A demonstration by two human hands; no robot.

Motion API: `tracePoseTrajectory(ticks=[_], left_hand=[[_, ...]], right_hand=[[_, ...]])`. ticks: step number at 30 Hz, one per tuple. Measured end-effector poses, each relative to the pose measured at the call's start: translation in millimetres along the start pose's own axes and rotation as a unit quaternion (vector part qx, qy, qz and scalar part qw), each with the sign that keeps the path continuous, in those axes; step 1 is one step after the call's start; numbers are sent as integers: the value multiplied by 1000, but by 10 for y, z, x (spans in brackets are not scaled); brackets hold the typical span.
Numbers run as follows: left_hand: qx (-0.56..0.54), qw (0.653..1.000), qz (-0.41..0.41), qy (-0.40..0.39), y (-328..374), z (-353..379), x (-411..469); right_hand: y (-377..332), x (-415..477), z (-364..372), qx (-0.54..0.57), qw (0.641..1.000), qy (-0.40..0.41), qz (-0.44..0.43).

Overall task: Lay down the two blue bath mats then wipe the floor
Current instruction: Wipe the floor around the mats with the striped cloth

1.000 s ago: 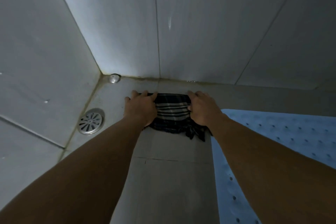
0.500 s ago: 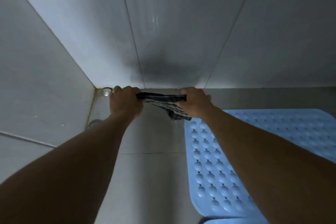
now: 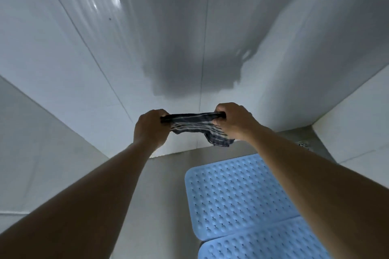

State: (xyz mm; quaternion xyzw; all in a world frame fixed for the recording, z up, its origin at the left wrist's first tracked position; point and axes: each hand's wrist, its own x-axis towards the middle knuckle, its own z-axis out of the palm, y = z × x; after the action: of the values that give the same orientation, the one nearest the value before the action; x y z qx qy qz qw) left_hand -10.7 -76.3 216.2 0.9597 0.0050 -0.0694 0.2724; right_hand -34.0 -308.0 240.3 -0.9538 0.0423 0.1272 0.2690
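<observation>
Striped cloth [image 3: 195, 127] hangs taut in the air between left grip [image 3: 150, 130] and right grip [image 3: 233, 121], each clenched round one end, above the floor [image 3: 164, 195] beside the laid blue bath mats [image 3: 237, 195]; it looks soft, light and limp, best held bunched by its ends.

I can read no words, brand, label, number or sign anywhere in front of me. The dark cloth [image 3: 189, 125] carries only pale woven stripes. The far blue bath mat [image 3: 231, 195] and the near blue bath mat [image 3: 252, 245] show only rows of moulded dimples and small holes, and the wall tiles [image 3: 147, 27] are plain.
</observation>
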Motion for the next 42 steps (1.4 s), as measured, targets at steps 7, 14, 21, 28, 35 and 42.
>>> tracePoseTrajectory(ticks=[7,14,21,28,35,42], left_hand=[[-47,986,134,-92,1558,-1241,110],[-73,961,235,-129,3292,-1740,195],[-60,935,316,-146,5125,-1828,331],[-61,913,378,-140,6702,-1684,401],[-42,876,464,-124,8114,-1474,526],[-50,833,546,-72,9357,-1059,680]], right_hand=[[-217,-684,-1950,-31,998,33,38],[115,-1199,-3555,-18,993,105,58],[817,-1491,-4927,-2,989,138,49],[1412,-1894,-6078,-34,977,198,76],[2008,-2075,-6866,-37,943,293,151],[2484,-2216,-7506,-53,885,395,240]])
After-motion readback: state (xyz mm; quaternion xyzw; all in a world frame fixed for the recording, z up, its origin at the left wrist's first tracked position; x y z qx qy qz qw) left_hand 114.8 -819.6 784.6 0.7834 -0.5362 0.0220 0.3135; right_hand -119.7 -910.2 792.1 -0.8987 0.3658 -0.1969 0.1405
